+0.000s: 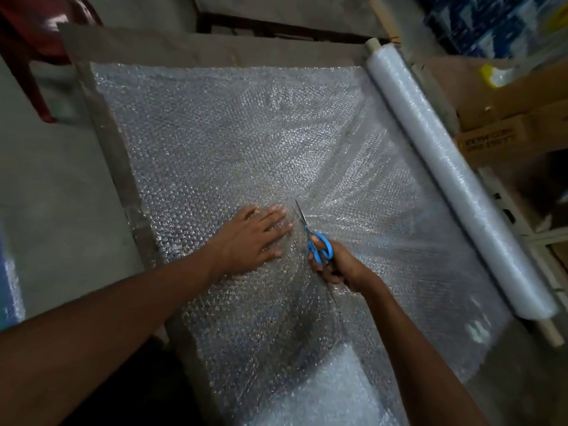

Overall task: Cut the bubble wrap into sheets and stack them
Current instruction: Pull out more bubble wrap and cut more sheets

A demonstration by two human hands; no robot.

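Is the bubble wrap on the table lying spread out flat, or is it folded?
Spread out. The bubble wrap lies open across the table, unrolled from the roll; the left hand presses it flat.

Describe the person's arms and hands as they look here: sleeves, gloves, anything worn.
Both forearms are bare as far as the frame shows, with no sleeves in view. The left hand and right hand have no gloves. No watch or wristband shows on either wrist. Something small glints on the back of the left hand's fingers, possibly a ring, but it is too blurred to tell.
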